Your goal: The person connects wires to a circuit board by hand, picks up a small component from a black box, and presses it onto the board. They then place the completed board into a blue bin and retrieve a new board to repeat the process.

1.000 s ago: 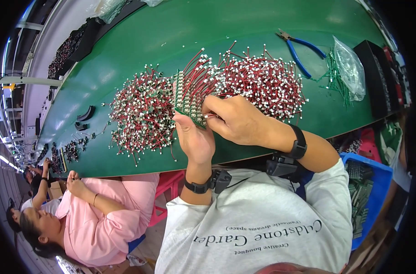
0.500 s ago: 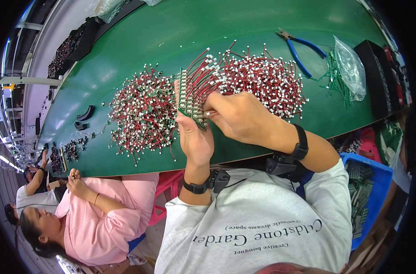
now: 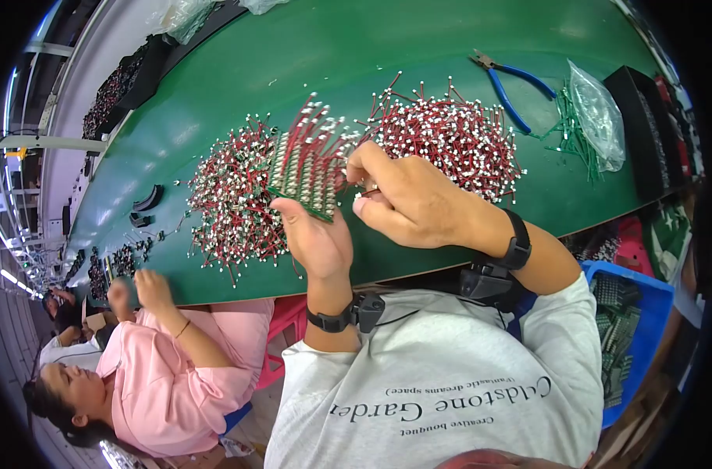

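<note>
Left hand grips wired board inside the table's near edge; whether right hand grips anything is unclear.

Left fingers hold a board (trailing red wires).

I see smooth, glossy tabletop across top of frame. Wires, centre: plastic-looking sheaths. Pliers, upper right: bare metal head, smooth plastic handles. Bag beside them: crinkled, shiny clear plastic. Bin, right: smooth plastic. Shirt, lower centre: I make out matt cloth.
</note>
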Demonstrator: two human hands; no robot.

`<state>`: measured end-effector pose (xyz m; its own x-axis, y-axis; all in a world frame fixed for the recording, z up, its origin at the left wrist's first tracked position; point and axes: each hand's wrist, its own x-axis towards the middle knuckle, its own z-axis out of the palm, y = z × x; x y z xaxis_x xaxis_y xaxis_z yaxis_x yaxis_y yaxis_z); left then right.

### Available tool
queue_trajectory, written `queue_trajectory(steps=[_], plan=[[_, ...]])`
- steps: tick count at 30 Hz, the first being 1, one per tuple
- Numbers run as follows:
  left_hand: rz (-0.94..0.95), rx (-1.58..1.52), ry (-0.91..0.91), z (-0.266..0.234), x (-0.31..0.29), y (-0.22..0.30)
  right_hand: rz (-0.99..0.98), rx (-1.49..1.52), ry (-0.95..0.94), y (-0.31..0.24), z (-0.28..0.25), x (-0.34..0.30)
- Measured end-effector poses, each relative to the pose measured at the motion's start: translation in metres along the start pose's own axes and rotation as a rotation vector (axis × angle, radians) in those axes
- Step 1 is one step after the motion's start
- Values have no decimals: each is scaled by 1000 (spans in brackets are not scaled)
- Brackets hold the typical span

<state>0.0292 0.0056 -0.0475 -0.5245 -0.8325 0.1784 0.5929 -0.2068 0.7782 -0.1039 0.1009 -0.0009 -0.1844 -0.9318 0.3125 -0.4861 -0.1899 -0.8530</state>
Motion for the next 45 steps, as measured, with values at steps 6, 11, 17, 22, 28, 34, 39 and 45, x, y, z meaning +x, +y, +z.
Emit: queue_trajectory(steps=[6,11,17,22,28,34,39,45], plan=[[73,22,17,-9,4,10,-57,59,-53,0,0,1],[46,30,53,-5,2,10,-190,102,65,6,9,2],[-3,-16,-3,2,-4,9,-124,84,100,8,21,1],[16,-57,-103,-2,-4,5,-160,23,178,18,28,2],[-16,-115,-93,1,-6,4,-168,-55,196,19,29,1],[-3,-124,-89,8,-8,4,-172,-34,202,20,31,1],[-2,-84,-125,6,-8,1,-144,-29,179,21,29,1],[-16,-66,-86,9,-10,0,-148,-71,122,23,27,2]])
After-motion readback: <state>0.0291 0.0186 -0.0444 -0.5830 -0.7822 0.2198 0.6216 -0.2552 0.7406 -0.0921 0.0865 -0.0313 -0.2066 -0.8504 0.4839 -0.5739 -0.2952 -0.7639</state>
